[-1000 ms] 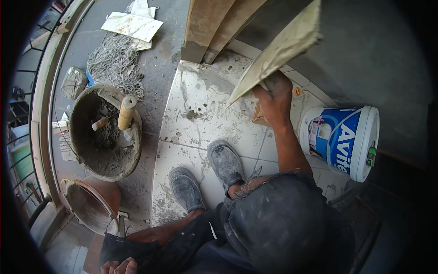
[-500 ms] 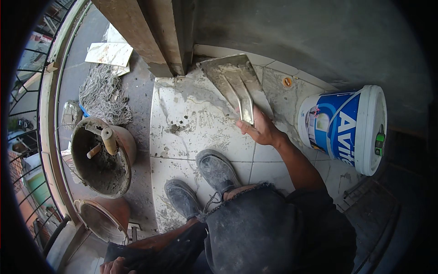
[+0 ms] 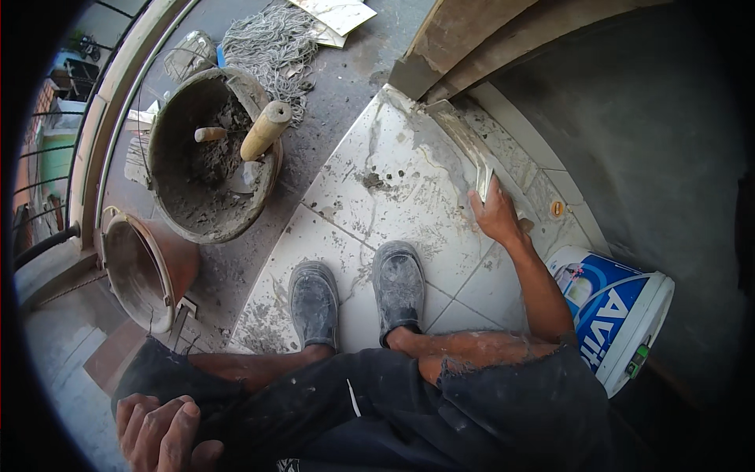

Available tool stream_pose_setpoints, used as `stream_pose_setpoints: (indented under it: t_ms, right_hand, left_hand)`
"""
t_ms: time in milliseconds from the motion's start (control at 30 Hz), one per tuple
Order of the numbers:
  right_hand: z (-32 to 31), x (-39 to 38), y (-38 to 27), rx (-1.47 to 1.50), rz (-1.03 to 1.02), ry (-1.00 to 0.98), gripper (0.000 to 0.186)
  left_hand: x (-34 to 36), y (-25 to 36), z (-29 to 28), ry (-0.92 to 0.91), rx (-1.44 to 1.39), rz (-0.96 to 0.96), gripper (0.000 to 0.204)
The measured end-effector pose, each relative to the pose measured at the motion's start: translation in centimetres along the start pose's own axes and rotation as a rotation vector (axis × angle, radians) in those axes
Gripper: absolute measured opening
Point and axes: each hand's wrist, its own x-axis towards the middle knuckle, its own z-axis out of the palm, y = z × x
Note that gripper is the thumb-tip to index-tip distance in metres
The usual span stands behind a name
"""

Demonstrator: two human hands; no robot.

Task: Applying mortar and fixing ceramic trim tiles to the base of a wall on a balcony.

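Observation:
My right hand [image 3: 499, 216] is closed around the metal handle of a flat rectangular plastering trowel [image 3: 456, 132]. The trowel is tilted, seen nearly edge-on, low over the smeared white floor tiles [image 3: 409, 208] near the foot of the wall. Whether its blade touches the tiles I cannot tell. Over my knee at the lower left, my left hand [image 3: 161, 433] has loosely bent fingers, a little apart, with nothing visible in them. Grey mortar crumbs [image 3: 376, 181] lie on the tiles between the trowel and my shoes [image 3: 399, 287].
A mortar bucket [image 3: 271, 185] at the left holds wooden-handled tools [image 3: 266, 130]. Another bucket [image 3: 169, 267] lies tipped beside it. Behind are a string mop head [image 3: 271, 51] and tile pieces [image 3: 334, 14]. A blue-and-white paint pail [image 3: 613, 315] lies at right by the grey wall [image 3: 661, 149].
The view has turned, bringing the buckets higher and nearer. My right hand has tipped the trowel from face-on to nearly edge-on by the wall's foot. More of my left hand shows.

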Motion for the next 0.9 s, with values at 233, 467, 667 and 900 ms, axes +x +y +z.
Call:
stream_pose_setpoints:
  t_ms: [233,467,667,900]
  right_hand:
    - [-5.7,-2.5,-9.5,0.217,-0.186,0.081,0.039]
    - [-8.0,-0.1,-25.1,0.284,-0.272,-0.743,0.044]
    - [-6.4,3.1,-41.9,-0.022,-0.885,-0.629,0.037]
    - [16.0,-5.0,-67.3,-0.602,-1.388,-0.571,0.033]
  left_hand:
    - [-1.1,-1.5,1.5,0.114,0.071,0.045,0.045]
    - [-2.6,-1.3,2.2,0.113,0.131,0.098,0.040]
    - [-5.5,-0.7,3.2,-0.053,0.038,0.384,0.032]
    - [-10.3,0.1,3.2,-0.083,0.334,0.509,0.039]
